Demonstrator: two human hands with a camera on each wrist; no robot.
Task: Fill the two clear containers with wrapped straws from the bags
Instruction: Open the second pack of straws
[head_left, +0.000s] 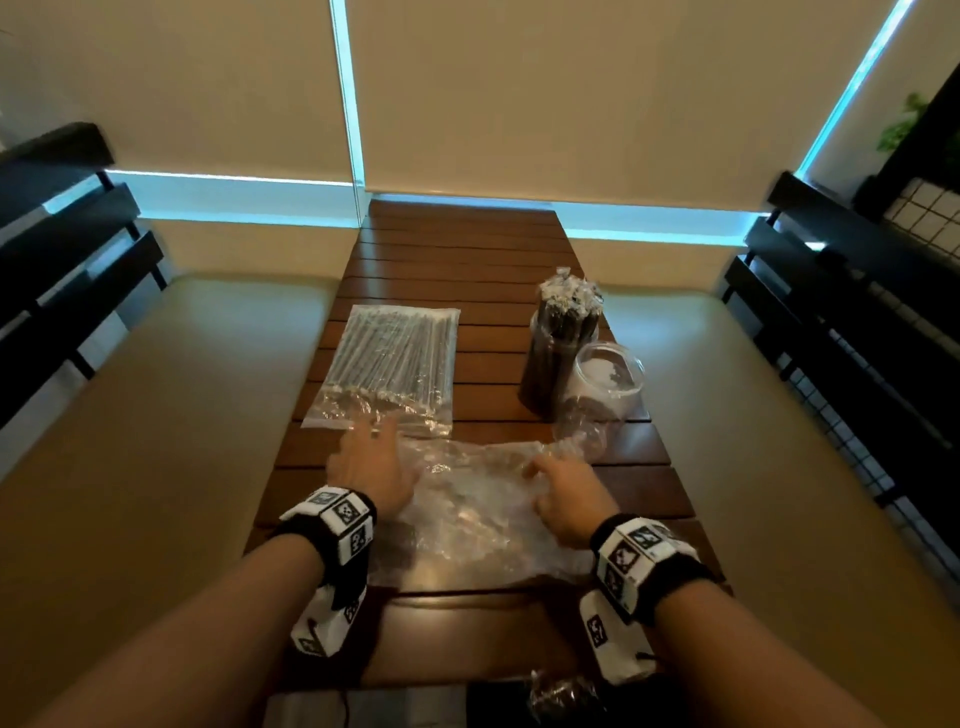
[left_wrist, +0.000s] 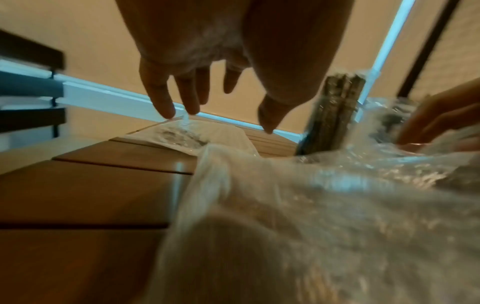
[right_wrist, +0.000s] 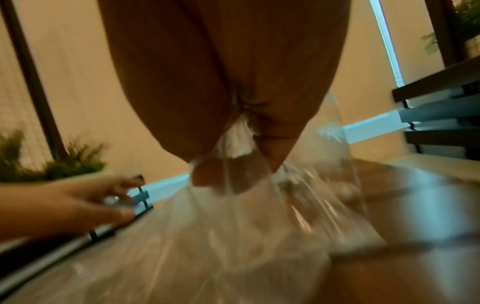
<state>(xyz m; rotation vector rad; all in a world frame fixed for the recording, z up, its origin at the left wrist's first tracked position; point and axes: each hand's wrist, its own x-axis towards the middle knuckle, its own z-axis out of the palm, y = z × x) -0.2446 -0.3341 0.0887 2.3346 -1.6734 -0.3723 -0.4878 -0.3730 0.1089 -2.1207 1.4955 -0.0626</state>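
A flat clear bag of wrapped straws lies on the slatted wooden table, its open end towards me. My left hand reaches over that end with straight, spread fingers that hold nothing. A crumpled, empty-looking clear plastic bag lies in front of me, and my right hand pinches its right part, the film bunched between thumb and fingers. At the right stand a clear container packed with dark wrapped straws and, nearer, an empty clear container.
Padded benches run along both sides of the narrow table, with dark slatted backrests behind them. A dark bundle in shiny plastic sits at the bottom edge below the table. Bare wood lies beyond the straw bag.
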